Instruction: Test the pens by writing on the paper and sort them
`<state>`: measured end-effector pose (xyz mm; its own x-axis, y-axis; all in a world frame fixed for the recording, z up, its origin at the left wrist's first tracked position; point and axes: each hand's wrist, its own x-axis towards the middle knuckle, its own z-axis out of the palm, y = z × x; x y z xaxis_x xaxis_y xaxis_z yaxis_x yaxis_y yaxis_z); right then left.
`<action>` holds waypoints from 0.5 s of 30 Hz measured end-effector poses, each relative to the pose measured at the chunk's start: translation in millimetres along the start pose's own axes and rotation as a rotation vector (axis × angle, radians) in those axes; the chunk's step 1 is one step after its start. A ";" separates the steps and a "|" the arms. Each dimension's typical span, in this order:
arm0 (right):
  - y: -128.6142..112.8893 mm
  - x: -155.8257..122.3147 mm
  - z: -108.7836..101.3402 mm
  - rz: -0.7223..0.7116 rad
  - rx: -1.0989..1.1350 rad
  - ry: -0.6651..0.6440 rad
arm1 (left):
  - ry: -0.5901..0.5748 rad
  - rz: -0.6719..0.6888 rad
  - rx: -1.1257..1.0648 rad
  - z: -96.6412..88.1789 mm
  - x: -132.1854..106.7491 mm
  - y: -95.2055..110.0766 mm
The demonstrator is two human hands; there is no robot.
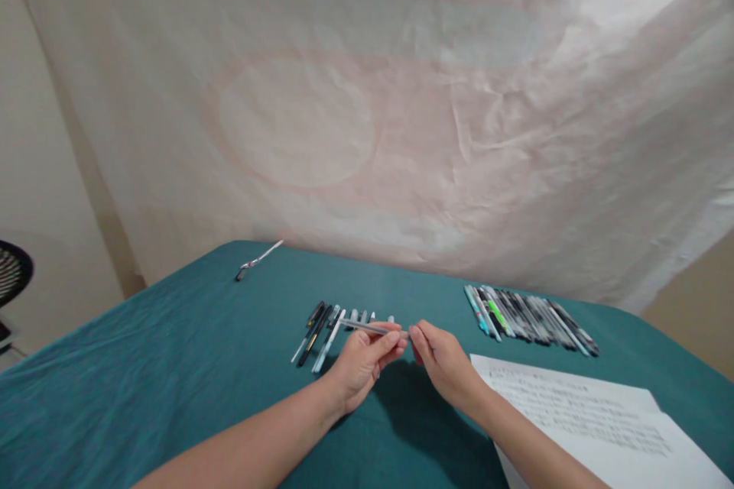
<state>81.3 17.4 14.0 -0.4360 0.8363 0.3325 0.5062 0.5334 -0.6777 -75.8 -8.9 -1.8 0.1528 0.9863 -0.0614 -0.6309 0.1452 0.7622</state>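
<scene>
A slim, pale, see-through pen [367, 328] lies across my left hand [362, 364], pinched between thumb and fingers, with its long end pointing left. My right hand [446, 361] is closed at the pen's right end, fingertips pressed together there. Whether a cap or just the tip is between those fingers is hidden. Just beyond and left of my left hand, several pens [314, 332] lie side by side, black, clear and light blue. My left hand partly covers more of that row.
A larger row of pens and markers [527, 317], one bright green, lies at the right. Handwritten paper sheets [573, 412] rest under my right forearm. A thin white item with a dark end [255, 260] is at the far left of the green cloth [172, 390]. A fan [12, 273] stands beyond the left edge.
</scene>
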 end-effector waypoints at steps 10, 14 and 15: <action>-4.0 1.3 -5.1 -0.006 0.210 -0.066 | 0.016 0.005 -0.055 -1.9 2.8 0.8; -0.9 2.1 -2.4 0.072 0.279 -0.109 | 0.015 -0.002 -0.054 -1.1 2.0 0.8; -0.7 2.2 -2.7 0.090 0.311 -0.120 | 0.018 -0.003 -0.059 -0.9 2.2 1.1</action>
<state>82.1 19.2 17.0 -0.4936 0.8474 0.1956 0.3038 0.3788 -0.8742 -76.8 -6.5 -1.7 0.1416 0.9870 -0.0759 -0.6740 0.1523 0.7228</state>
